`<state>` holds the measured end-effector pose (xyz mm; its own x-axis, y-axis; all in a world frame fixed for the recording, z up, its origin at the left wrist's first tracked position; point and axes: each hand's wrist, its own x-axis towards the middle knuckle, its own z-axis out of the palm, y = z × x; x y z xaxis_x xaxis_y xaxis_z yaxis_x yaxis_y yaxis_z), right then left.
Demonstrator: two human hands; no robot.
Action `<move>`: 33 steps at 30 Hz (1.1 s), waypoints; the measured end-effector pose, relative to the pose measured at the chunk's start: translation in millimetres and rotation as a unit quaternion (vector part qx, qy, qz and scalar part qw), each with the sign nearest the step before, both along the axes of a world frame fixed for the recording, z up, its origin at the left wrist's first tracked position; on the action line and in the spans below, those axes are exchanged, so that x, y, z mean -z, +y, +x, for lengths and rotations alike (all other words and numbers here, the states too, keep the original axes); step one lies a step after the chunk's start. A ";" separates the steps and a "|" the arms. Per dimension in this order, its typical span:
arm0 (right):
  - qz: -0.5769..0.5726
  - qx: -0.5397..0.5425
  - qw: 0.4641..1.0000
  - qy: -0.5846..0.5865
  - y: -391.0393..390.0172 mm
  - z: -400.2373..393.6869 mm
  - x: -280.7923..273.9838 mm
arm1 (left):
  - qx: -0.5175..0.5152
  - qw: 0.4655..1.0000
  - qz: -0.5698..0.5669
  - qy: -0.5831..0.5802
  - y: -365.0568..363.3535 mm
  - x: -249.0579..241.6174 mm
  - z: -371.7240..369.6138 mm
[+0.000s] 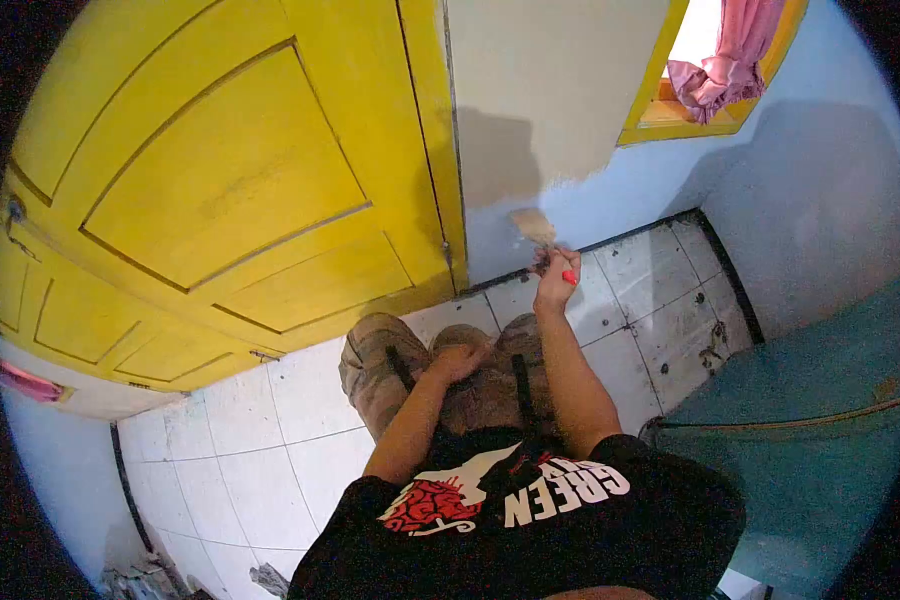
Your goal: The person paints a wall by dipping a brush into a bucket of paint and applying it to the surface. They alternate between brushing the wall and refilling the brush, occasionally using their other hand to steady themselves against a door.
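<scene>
My right hand [556, 272] is closed round the red handle of a paintbrush [534, 226], held low near the wall. The brush's tan bristles lie against or close to the pale blue part of the wall [600, 205], just below the beige painted area [540, 80]. My left hand [460, 362] rests on my knee, over the camouflage trousers [375, 350]; whether its fingers are apart or pressed together is hard to make out.
A yellow panelled door [220, 170] stands on the left. At the upper right is a yellow-framed window [660, 115] with a knotted pink curtain [720, 80]. A teal surface [800, 470] lies at the right, above white floor tiles [240, 410] with dark spots.
</scene>
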<state>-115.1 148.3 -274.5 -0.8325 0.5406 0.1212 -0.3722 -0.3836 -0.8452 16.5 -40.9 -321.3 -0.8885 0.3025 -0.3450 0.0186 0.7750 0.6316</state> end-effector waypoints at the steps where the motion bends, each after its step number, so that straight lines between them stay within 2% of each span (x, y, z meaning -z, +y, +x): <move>1: -0.005 0.003 1.000 0.001 -1.9 -0.8 -2.9 | 0.000 0.999 0.023 0.035 0.4 -1.1 -0.5; 2: -0.009 0.001 0.999 -0.034 -2.9 1.3 -4.3 | 0.007 0.999 0.016 0.034 0.2 -1.9 -1.2; 4: -0.027 0.013 0.997 -0.069 -8.1 7.3 -23.8 | 0.010 0.993 -0.059 -0.098 4.7 -36.6 -3.5; 5: -0.039 -0.011 0.998 -0.048 -12.2 4.4 -40.0 | 0.020 0.993 -0.068 -0.096 1.7 -18.4 -5.0; 6: -0.049 -0.036 0.998 -0.027 -14.1 1.5 -60.4 | 0.038 0.998 -0.051 -0.017 -3.3 15.5 -4.7; 8: -0.072 -0.018 0.997 0.019 -12.8 -9.4 -99.7 | 0.062 0.995 -0.036 0.062 -4.9 22.0 -8.3; 10: -0.092 -0.007 0.994 0.061 -5.8 -9.6 -129.4 | 0.047 0.992 -0.069 -0.098 -0.7 -8.4 -5.9; 12: -0.119 0.008 0.986 0.120 4.4 -6.9 -148.7 | 0.027 0.996 -0.037 -0.072 1.9 -7.1 -2.8; 14: -0.115 0.007 0.986 0.117 13.0 -6.8 -149.3 | 0.007 0.999 -0.004 -0.041 -1.2 9.6 -4.6; 15: -0.108 0.007 0.988 0.113 18.9 -6.8 -149.8 | 0.038 0.999 -0.012 0.023 -7.6 42.9 -7.3; 17: -0.104 0.008 0.989 0.108 24.2 -19.3 -110.1 | 0.070 0.993 -0.020 0.090 -10.1 58.8 -8.2; 19: -0.046 0.002 0.998 0.040 26.3 -17.9 -75.0 | 0.055 0.998 -0.007 -0.013 -10.6 49.0 -8.8; 21: -0.036 0.023 0.999 0.013 33.1 -8.8 -53.1 | 0.049 0.999 -0.004 0.001 -19.2 109.0 -13.4; 23: -0.026 0.041 0.999 -0.015 37.7 -8.4 -40.0 | 0.039 0.999 -0.001 0.013 -16.4 100.3 -19.6; 24: -0.034 0.043 0.998 -0.013 39.6 -9.4 -34.4 | 0.018 1.000 -0.004 -0.025 -6.9 48.3 -13.1; 25: -0.041 0.046 0.998 -0.014 41.3 -8.9 -31.9 | -0.002 0.998 -0.007 -0.066 -0.7 17.0 -7.4; 27: -0.025 0.035 0.998 -0.043 38.6 -14.0 -71.5 | 0.019 0.999 0.002 -0.027 -8.5 57.6 -10.6; 28: -0.036 0.037 0.999 0.013 37.3 -21.4 -91.4 | 0.039 0.999 0.011 0.011 -10.2 73.6 -10.7; 29: -0.047 0.038 0.996 0.071 39.0 -28.8 -111.3 | 0.039 0.999 0.011 0.012 -6.5 63.8 -12.1; 31: -0.075 0.048 0.991 0.096 46.0 -35.3 -152.2 | -0.009 0.994 -0.068 -0.086 -1.0 34.0 -10.0; 33: -0.103 0.053 0.985 0.128 46.9 -33.2 -176.9 | -0.007 0.998 -0.034 -0.057 -6.8 57.5 -8.7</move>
